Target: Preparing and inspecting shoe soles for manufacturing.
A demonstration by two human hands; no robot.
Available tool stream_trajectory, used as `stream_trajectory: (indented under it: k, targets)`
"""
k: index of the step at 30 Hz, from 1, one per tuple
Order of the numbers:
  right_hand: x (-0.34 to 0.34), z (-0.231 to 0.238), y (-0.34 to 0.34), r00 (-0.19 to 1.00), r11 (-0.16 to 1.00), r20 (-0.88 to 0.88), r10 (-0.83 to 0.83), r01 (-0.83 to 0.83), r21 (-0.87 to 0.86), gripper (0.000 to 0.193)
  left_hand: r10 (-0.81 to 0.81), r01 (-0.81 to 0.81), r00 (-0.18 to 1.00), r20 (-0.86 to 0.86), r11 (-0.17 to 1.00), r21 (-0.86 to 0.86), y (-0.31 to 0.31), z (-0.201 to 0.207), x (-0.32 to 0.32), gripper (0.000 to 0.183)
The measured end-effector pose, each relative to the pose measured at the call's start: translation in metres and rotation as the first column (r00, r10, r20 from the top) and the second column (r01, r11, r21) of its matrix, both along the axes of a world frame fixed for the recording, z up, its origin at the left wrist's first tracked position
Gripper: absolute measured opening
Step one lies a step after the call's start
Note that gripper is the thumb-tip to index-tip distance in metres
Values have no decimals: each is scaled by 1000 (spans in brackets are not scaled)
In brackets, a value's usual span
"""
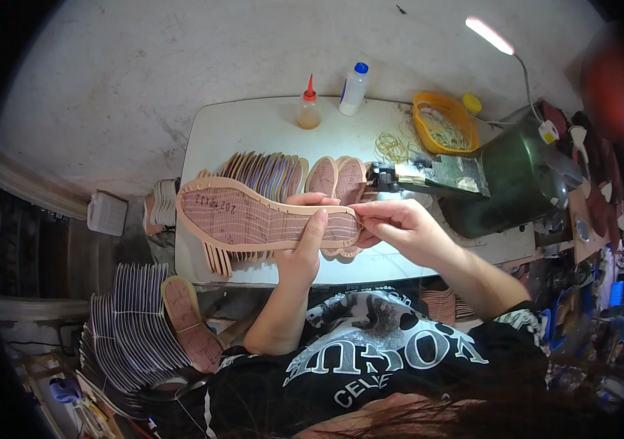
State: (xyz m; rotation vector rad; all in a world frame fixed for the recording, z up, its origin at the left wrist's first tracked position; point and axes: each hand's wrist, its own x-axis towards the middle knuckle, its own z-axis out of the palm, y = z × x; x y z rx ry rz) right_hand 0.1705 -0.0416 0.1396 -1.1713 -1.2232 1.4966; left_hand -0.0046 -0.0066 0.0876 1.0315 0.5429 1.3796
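Note:
I hold a flat tan shoe insole (242, 216) with a brown ruled middle out sideways above the white table (253, 128). My left hand (304, 238) grips it from below near its right half, thumb up on its face. My right hand (400, 223) pinches the insole's right tip. Behind it, a fanned row of similar insoles (271, 172) lies on the table, and two more insoles (341, 177) rest beside the hands.
A green sewing machine (509, 175) stands at the right with a lit lamp (489, 35). At the table's back are a glue bottle with a red tip (309, 108), a white bottle with a blue cap (353, 88), an orange basket (443, 124) and rubber bands (392, 146). A stack of insoles (136, 322) sits lower left.

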Motion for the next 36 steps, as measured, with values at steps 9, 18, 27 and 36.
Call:
stream_trajectory:
  k: [9,18,27,36]
  targets:
    - [-32,74,57,354,871,901,253,-488,-53,17,168,-166,986,-4,981,104,13,-4,-23,16]
    - [-56,67,101,450,873,851,271,-487,-20,19,281,-284,959,40,948,141,33,-4,-38,17]
    - [-62,53,128,812,920,454,368,-244,-308,24,470,-461,882,22,854,242,54,-15,-38,20]
    - [-69,60,155,551,937,777,304,-322,-139,20,481,-379,848,-222,843,381,71,-40,-33,31]
